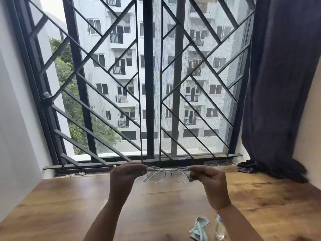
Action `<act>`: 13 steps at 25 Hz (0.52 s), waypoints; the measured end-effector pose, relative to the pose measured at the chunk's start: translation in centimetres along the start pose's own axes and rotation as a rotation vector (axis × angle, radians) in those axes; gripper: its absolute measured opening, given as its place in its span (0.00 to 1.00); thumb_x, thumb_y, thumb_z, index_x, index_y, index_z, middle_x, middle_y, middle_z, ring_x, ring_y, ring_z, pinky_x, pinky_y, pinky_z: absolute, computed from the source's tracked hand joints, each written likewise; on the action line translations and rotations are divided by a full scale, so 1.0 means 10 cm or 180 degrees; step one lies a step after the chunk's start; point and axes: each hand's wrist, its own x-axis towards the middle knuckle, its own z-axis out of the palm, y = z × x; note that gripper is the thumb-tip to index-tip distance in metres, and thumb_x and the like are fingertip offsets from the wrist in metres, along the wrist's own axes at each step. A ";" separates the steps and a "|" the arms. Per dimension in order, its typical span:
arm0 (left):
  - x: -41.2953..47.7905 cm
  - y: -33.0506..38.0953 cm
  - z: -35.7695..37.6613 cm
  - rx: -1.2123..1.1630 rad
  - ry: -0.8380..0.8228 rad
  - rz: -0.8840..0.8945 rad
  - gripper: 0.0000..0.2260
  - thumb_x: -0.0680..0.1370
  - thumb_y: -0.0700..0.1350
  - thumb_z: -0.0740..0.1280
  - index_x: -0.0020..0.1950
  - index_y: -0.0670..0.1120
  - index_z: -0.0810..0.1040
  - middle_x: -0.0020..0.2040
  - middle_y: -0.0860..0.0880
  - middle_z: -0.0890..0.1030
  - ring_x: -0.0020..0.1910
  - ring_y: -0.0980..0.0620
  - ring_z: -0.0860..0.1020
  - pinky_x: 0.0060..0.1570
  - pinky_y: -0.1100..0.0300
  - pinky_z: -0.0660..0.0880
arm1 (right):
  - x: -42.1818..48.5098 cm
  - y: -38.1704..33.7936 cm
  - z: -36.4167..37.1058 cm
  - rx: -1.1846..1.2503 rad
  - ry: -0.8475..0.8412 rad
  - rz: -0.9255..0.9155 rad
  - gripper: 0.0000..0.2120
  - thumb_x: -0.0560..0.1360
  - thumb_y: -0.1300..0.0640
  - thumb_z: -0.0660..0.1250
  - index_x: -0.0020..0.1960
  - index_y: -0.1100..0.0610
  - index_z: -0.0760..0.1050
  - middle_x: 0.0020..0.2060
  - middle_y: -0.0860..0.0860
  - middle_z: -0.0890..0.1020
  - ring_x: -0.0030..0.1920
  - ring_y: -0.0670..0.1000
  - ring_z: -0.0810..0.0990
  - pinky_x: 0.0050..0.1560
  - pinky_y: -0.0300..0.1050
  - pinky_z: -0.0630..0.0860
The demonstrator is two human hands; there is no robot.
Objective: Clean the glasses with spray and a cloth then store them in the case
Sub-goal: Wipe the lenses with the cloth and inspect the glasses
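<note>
One pair of glasses [167, 174], ends pinched by left hand [124, 176] and right hand [210, 181] fingers [195, 172]; cloth [198, 229] by bottle [219, 229]

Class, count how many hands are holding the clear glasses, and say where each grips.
2. The left hand pinches the left end of the glasses; the right hand pinches the right end. No other hand is in view.

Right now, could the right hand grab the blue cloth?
Probably, but not yet: the right hand is pinching the glasses. The cloth lies uncovered on the table close by, so letting go first should do it.
</note>
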 end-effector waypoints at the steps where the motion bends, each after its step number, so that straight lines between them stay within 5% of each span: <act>1: -0.03 -0.06 -0.01 -0.0029 -0.0018 -0.0072 0.16 0.61 0.30 0.74 0.35 0.53 0.85 0.36 0.48 0.85 0.38 0.48 0.83 0.42 0.57 0.79 | -0.03 0.04 0.00 0.0020 0.0003 0.0136 0.16 0.64 0.81 0.64 0.36 0.63 0.83 0.28 0.62 0.81 0.27 0.56 0.79 0.32 0.42 0.77; 6: -0.26 -0.34 -0.01 -0.0003 -0.0042 -0.0563 0.20 0.62 0.25 0.71 0.33 0.52 0.85 0.35 0.46 0.85 0.37 0.46 0.83 0.43 0.53 0.80 | -0.19 0.33 -0.06 0.0162 0.0120 0.0877 0.21 0.65 0.83 0.61 0.31 0.61 0.83 0.25 0.60 0.81 0.26 0.55 0.80 0.31 0.41 0.78; 13: -0.61 -0.49 0.01 -0.0210 0.0007 -0.1046 0.19 0.63 0.22 0.69 0.32 0.47 0.85 0.34 0.46 0.84 0.34 0.52 0.82 0.37 0.65 0.77 | -0.48 0.54 -0.13 0.0086 0.0065 0.1022 0.19 0.64 0.83 0.62 0.38 0.63 0.83 0.29 0.57 0.83 0.28 0.51 0.80 0.31 0.38 0.78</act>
